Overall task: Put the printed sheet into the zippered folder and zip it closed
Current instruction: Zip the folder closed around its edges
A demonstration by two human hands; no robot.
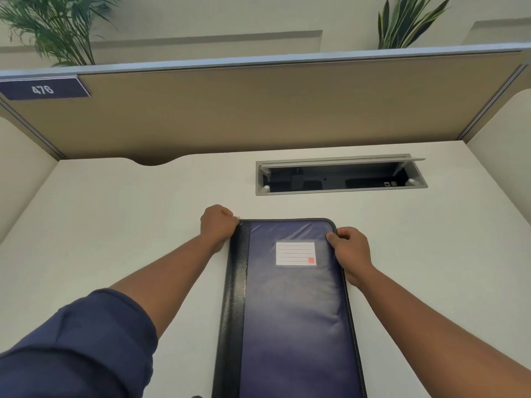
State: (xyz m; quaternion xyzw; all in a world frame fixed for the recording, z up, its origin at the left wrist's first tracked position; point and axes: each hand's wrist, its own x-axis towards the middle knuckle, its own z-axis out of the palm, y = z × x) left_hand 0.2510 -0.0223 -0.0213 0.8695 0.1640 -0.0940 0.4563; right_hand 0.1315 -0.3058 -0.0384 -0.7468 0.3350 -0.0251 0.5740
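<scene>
Currently the left hand (217, 225) is closed in a pinching grip at the far left corner of the zippered folder (290, 305), apparently on the zip pull, while the right hand (349, 251) is closed on the far right corner to steady it. Folder lies shut and flat on the worktop (115, 225); no printed sheet is visible, so insertion is judged complete and zipping nearly finished.

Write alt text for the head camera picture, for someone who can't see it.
Two hands grip the far corners of a closed blue folder lying on a white desk: left hand at the spine corner, right hand at the zipper edge. No sheet is visible.
</scene>
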